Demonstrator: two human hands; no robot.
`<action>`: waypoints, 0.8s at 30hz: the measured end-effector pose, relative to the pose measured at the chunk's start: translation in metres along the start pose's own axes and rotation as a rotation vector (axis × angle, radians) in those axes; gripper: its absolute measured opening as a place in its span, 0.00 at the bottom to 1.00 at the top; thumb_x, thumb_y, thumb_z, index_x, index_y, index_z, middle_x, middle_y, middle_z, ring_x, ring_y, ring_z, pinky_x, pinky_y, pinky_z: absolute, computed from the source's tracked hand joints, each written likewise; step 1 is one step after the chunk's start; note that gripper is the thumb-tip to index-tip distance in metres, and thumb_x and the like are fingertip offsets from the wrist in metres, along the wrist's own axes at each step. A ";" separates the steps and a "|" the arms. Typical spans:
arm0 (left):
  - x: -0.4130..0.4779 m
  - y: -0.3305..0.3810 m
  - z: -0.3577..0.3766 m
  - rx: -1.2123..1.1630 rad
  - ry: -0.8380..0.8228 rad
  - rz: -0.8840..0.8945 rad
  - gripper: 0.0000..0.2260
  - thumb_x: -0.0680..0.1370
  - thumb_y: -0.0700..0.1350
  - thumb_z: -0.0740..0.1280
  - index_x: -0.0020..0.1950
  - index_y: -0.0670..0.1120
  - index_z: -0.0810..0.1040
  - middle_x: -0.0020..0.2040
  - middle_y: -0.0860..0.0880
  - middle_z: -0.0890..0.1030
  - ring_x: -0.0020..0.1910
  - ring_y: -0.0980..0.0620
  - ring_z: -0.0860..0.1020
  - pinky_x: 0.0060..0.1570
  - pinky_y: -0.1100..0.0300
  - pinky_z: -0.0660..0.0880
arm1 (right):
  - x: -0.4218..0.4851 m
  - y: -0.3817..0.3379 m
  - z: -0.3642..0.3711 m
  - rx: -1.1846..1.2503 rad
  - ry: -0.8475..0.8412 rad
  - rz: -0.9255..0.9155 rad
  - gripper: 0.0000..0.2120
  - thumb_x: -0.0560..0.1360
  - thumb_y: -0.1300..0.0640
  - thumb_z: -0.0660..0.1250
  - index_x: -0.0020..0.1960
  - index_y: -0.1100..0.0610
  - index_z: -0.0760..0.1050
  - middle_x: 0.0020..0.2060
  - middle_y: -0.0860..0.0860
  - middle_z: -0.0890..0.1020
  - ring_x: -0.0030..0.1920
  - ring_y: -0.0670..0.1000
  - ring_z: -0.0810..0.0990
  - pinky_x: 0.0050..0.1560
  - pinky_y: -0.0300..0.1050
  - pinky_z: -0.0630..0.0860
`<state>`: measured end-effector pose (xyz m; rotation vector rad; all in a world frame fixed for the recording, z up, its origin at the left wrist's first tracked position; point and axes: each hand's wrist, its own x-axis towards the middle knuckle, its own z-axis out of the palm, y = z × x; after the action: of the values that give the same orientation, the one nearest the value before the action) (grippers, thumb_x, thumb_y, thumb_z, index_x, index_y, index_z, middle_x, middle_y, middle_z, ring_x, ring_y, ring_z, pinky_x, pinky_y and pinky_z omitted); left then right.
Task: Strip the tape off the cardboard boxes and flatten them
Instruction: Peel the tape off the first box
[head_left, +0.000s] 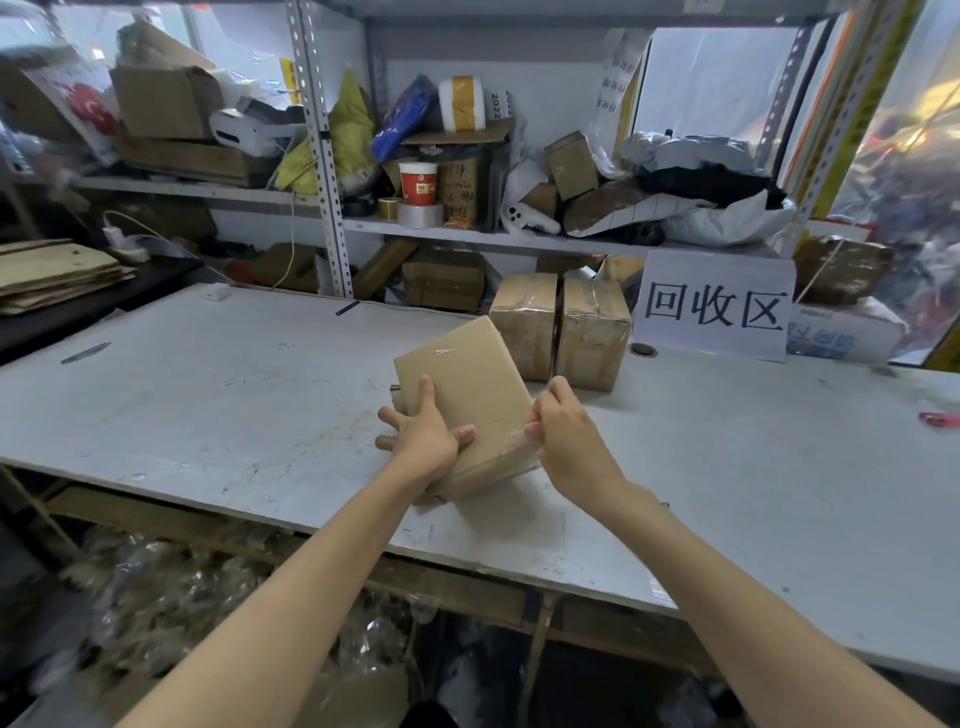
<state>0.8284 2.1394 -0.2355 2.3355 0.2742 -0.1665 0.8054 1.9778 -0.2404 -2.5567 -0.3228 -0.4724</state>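
Note:
A small brown cardboard box stands tilted on the white table, its near corner down. My left hand grips its left side, thumb on the top face. My right hand pinches a strip of clear tape at the box's right near edge. Two more taped cardboard boxes stand side by side just behind it.
A white sign with black characters leans at the back right. Flattened cardboard is stacked at the far left. A red object lies at the table's right edge. Cluttered metal shelves rise behind. Crumpled clear tape is piled under the table.

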 end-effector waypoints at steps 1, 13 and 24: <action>0.002 -0.003 -0.003 -0.019 -0.007 -0.010 0.39 0.80 0.54 0.65 0.80 0.59 0.40 0.71 0.38 0.53 0.67 0.35 0.61 0.69 0.41 0.65 | 0.002 0.001 -0.005 0.057 -0.023 -0.019 0.12 0.77 0.70 0.60 0.39 0.56 0.65 0.45 0.52 0.67 0.40 0.50 0.68 0.43 0.37 0.65; 0.009 -0.008 -0.009 -0.192 -0.063 -0.013 0.43 0.70 0.72 0.65 0.79 0.63 0.49 0.71 0.44 0.55 0.68 0.33 0.64 0.66 0.41 0.67 | 0.011 -0.012 -0.012 0.481 0.040 0.000 0.10 0.76 0.72 0.59 0.40 0.61 0.70 0.39 0.57 0.78 0.37 0.45 0.74 0.36 0.29 0.70; 0.016 -0.011 -0.017 -0.503 -0.028 -0.136 0.46 0.64 0.64 0.74 0.77 0.53 0.57 0.64 0.43 0.66 0.58 0.41 0.69 0.50 0.48 0.70 | 0.013 -0.026 -0.012 0.623 0.045 -0.044 0.14 0.74 0.75 0.58 0.38 0.58 0.68 0.35 0.55 0.77 0.35 0.44 0.75 0.37 0.34 0.71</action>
<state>0.8414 2.1613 -0.2343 1.8159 0.4092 -0.1738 0.8060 1.9949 -0.2136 -1.9351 -0.4327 -0.3711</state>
